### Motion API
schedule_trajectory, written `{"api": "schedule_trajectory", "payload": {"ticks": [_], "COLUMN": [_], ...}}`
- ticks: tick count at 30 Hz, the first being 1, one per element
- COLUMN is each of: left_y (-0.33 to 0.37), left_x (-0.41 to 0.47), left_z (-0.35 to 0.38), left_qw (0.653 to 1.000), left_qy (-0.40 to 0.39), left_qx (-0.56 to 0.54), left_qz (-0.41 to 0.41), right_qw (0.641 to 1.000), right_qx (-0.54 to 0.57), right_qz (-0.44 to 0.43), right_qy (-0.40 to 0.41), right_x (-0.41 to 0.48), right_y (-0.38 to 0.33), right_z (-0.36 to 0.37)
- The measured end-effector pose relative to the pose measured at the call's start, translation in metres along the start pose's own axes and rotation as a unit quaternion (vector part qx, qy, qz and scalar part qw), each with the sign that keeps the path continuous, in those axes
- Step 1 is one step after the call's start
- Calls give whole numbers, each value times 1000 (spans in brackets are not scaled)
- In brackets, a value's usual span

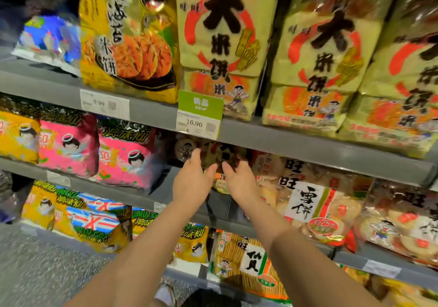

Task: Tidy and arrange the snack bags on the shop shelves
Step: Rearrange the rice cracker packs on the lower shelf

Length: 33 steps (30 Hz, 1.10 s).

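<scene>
A dark brown rice-cracker bag [211, 155] sits deep on the second shelf, just under the green price tag [200, 114]. My left hand [192, 183] and my right hand [239, 181] reach in side by side and touch its front. The fingers of both hands are spread on the bag's lower part; whether they grip it I cannot tell. To the right stands a clear bag of white rice crackers [308, 200]. Left of the gap lean pink snack bags [128, 155].
Tall yellow-green cracker bags [225, 41] fill the top shelf, overhanging its grey edge [308, 145]. Yellow and blue bags [90, 221] crowd the third shelf, with an orange cracker bag [244, 257] below. A grey speckled floor [47, 271] lies at lower left.
</scene>
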State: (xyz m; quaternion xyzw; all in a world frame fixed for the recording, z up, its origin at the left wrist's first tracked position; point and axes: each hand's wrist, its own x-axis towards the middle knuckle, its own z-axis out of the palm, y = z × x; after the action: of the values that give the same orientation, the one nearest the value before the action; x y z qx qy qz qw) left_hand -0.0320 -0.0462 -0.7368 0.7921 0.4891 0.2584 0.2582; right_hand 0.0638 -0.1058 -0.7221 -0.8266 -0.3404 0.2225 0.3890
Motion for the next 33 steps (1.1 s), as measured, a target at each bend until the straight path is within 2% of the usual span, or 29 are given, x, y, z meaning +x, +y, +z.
{"api": "schedule_trajectory", "payload": {"ticks": [5,9,12,14,17,19,21,24,33], "left_y": [-29,-44,-45,-47,-46,-46,-45,-41,-12], "left_x": [56,92,105,108,104,99,91,71,-22], "left_z": [44,69,87,99,103,99,90,72,22], "left_qw": [993,986,975,967,964,967,970,972,983], "left_qy": [-87,-132,-185,-208,-190,-176,-166,-150,-92], "left_qx": [11,-31,-40,-66,-90,-85,-85,-101,-113], "left_qz": [-74,-102,-118,-131,-160,-162,-154,-147,-111], "right_qw": [991,991,972,974,973,975,977,964,978], "right_qx": [10,31,50,2,58,62,61,77,140], "right_qz": [114,123,192,181,212,204,205,256,152], "right_qy": [-76,-51,-129,-134,-75,-58,-9,-9,32], "right_x": [61,95,103,106,113,110,102,83,-32], "right_y": [9,18,38,43,39,37,35,24,13], "right_z": [36,48,53,56,60,61,61,59,24]}}
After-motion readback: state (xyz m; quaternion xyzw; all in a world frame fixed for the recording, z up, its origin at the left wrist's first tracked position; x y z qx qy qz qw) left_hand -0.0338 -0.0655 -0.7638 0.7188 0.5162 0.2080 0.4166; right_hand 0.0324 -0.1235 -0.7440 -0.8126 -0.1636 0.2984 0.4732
